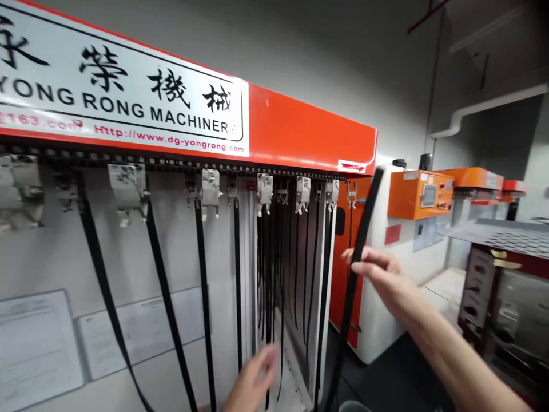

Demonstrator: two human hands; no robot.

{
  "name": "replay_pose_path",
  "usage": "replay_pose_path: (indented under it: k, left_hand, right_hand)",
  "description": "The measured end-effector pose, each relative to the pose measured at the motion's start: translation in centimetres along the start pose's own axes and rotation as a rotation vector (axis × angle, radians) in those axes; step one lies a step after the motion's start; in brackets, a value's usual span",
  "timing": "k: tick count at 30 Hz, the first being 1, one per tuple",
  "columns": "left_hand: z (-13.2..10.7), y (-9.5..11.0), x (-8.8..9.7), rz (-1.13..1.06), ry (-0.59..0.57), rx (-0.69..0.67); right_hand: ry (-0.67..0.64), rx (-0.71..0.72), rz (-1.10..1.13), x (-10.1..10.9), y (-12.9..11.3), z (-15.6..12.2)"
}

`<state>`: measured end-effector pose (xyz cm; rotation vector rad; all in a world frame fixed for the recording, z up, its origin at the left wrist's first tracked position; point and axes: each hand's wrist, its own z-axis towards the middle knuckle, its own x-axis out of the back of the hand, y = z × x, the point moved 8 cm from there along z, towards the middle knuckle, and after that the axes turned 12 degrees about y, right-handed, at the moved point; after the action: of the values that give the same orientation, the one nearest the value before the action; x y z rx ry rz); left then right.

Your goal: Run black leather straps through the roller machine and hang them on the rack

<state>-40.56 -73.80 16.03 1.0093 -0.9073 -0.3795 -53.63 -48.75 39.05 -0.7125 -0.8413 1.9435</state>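
Observation:
My right hand [380,269] pinches a long black strap [352,280] between thumb and fingers, a little below its upper end. The strap runs nearly upright, its top leaning right, and its lower end leaves the picture. Low in the middle, my left hand [256,375] is smeared by motion, so its finger grip is unclear; it is near the hanging black straps [206,297]. Those hang from metal clips [210,191] along a chain [171,166] under the orange machine's top beam [309,126]. One clip [352,194] at the right end is close to the held strap.
An orange control box [422,194] stands behind my right hand, beside a white rounded housing [377,320]. A perforated metal sheet [506,240] tops a unit at the right. Paper sheets [38,343] are fixed to the machine's panel. A bucket rim [354,406] shows at the bottom.

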Motion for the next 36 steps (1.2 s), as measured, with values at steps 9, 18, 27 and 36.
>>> replay_pose_path:
  k: [9, 18, 27, 36]
  left_hand:
    - [10.2, 33.8, 8.4, -0.123, 0.319, -0.531]
    - [16.4, 36.5, 6.2, -0.257, 0.128, -0.275]
    - [16.4, 36.3, 6.2, -0.244, 0.156, -0.276]
    - [16.3, 35.8, 6.1, -0.258, 0.171, -0.273]
  right_hand:
    - [-0.229, -0.127, 0.075, -6.1, 11.1, -0.2]
    - [-0.354, -0.179, 0.174, -8.5, 13.3, 1.7]
    - [-0.319, -0.201, 0.22, -9.6, 13.4, 5.2]
    - [-0.325, -0.242, 0.264, -10.3, 13.9, 5.7]
